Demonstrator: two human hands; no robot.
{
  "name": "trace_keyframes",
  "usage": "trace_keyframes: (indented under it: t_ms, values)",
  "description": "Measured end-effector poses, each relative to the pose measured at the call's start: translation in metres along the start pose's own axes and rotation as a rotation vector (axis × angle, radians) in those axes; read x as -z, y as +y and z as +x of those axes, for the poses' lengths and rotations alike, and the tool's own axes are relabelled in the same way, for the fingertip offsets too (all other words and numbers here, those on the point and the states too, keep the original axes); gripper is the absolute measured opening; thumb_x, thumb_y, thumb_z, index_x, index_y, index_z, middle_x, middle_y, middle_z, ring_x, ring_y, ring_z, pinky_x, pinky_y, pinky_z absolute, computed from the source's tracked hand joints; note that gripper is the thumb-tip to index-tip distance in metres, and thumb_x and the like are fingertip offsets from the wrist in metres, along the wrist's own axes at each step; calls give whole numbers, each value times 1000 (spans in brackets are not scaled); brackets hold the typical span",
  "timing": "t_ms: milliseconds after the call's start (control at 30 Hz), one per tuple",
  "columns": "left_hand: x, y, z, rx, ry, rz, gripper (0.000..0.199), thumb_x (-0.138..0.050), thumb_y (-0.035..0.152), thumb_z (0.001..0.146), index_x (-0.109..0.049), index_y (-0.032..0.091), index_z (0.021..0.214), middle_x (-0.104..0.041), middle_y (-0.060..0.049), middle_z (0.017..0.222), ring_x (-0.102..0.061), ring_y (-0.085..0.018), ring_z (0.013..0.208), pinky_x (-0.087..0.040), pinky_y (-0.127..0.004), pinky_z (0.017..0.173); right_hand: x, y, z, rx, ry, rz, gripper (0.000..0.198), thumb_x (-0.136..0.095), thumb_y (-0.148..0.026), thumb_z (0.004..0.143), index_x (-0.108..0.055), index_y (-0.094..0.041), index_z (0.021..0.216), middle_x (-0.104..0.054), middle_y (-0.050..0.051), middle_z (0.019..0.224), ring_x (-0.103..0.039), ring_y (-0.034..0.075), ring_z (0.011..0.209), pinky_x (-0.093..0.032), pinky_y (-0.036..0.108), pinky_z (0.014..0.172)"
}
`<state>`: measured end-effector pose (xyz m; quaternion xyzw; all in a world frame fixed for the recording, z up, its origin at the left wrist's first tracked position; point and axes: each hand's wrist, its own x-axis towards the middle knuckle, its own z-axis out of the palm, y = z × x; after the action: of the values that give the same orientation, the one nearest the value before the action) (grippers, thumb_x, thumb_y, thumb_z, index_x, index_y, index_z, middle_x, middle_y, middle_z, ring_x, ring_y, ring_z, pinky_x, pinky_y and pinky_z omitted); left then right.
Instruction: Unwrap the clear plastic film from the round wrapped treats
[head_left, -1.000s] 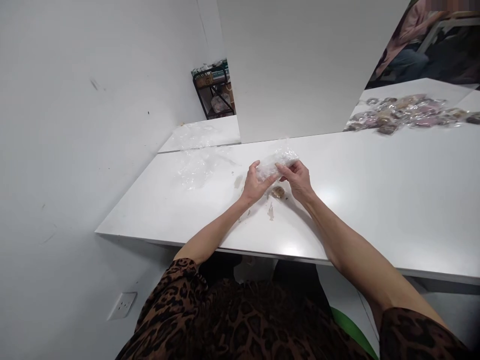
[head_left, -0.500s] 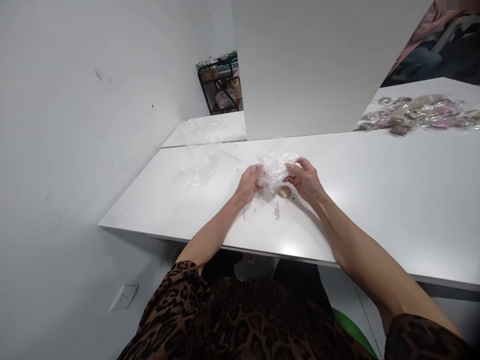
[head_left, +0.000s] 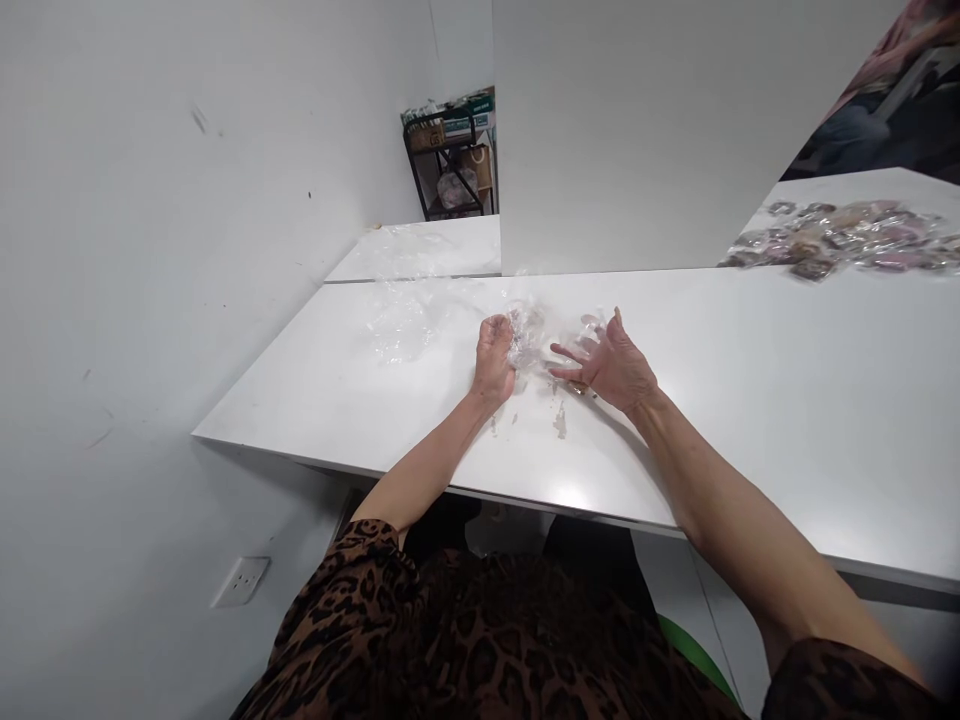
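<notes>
My left hand (head_left: 494, 358) has its fingers closed on a crumpled piece of clear plastic film (head_left: 529, 332) above the white table (head_left: 360, 400). To the right of it, my right hand (head_left: 606, 362) is open with the fingers spread and the thumb up. Some clear film shows at its fingertips, blurred, and I cannot tell whether it touches them. A small brownish-gold item (head_left: 579, 388) lies on the table below my right hand, mostly hidden by the fingers.
More loose clear film (head_left: 409, 325) lies on the left of the table. A grey-white partition (head_left: 622, 140) stands at the back edge. Several wrapped pieces (head_left: 855, 235) are heaped at the back right, near a seated person (head_left: 859, 125). A black shelf (head_left: 450, 160) stands behind.
My right hand has let go of the film and spread its fingers, now covering much of the brownish item. My left hand keeps the film, which is bunched closer to it. The view has shifted slightly.
</notes>
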<state>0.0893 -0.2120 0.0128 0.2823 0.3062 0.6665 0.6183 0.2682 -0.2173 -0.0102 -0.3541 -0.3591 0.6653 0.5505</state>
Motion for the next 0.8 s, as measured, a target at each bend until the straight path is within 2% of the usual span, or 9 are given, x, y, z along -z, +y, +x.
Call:
trace_keyframes:
  t_ms: [67, 167, 300, 433, 500, 567, 667, 733, 800]
  values:
    - [0, 1, 0, 11, 20, -56, 16, -62, 15, 99, -51, 22, 90, -60, 4, 87, -60, -8, 82, -48, -20, 83, 0, -1, -2, -16, -31, -4, 87, -79, -81, 66, -50, -36, 134, -51, 11, 154, -60, 35, 135, -66, 54, 92]
    - [0, -2, -1, 38, -2, -99, 17, -65, 17, 97, -50, 22, 91, -59, 6, 85, -60, -8, 80, -50, -23, 88, 0, 2, -3, -47, -88, -44, 83, -88, -74, 61, -53, -37, 127, -56, 10, 148, -62, 32, 132, -67, 48, 87]
    - [1, -8, -7, 137, -171, 16, 19, -77, 23, 88, -58, 20, 88, -66, 2, 95, -62, -10, 84, -49, -25, 90, -3, 7, -1, -22, -143, -71, 71, -88, -70, 64, -60, -34, 120, -68, 6, 127, -69, 25, 111, -67, 38, 77]
    - [3, -8, -13, 262, -428, 234, 15, -80, 16, 81, -65, 16, 77, -67, -5, 132, -64, -15, 108, -46, -28, 99, 2, 9, 7, 86, 7, -31, 55, -85, -69, 68, -66, -28, 100, -73, 2, 96, -69, 18, 79, -59, 28, 58]
    - [4, -7, -14, 318, -476, 288, 15, -79, 16, 81, -65, 16, 76, -66, -7, 133, -63, -18, 116, -45, -31, 104, 7, 8, 11, 135, 106, -32, 53, -85, -67, 66, -66, -27, 95, -71, 0, 87, -66, 18, 72, -55, 28, 55]
    - [5, -7, -14, 362, -435, 262, 14, -80, 22, 82, -67, 18, 87, -68, -8, 127, -64, -20, 115, -47, -35, 103, 10, 7, 13, 209, 179, -98, 51, -85, -65, 68, -68, -27, 97, -71, 0, 89, -66, 18, 75, -53, 27, 57]
    - [5, -11, -13, 391, -323, 181, 36, -85, 28, 81, -67, 25, 113, -70, -6, 119, -67, -21, 109, -51, -38, 99, 8, 6, 8, 370, 176, -298, 43, -78, -65, 79, -74, -27, 99, -73, 2, 100, -68, 19, 93, -56, 29, 75]
    - [5, -14, -11, 413, -282, 203, 34, -84, 28, 83, -69, 24, 113, -72, -6, 109, -69, -21, 103, -53, -38, 97, 3, 5, 1, 425, 103, -430, 39, -71, -65, 87, -77, -27, 97, -74, 3, 105, -66, 21, 104, -54, 32, 91]
    - [5, -17, -9, 454, -241, 252, 19, -78, 31, 89, -72, 18, 101, -73, -7, 96, -69, -19, 91, -55, -39, 94, -1, 5, -3, 443, 72, -489, 39, -66, -64, 92, -79, -28, 97, -74, 3, 107, -65, 21, 108, -52, 36, 100]
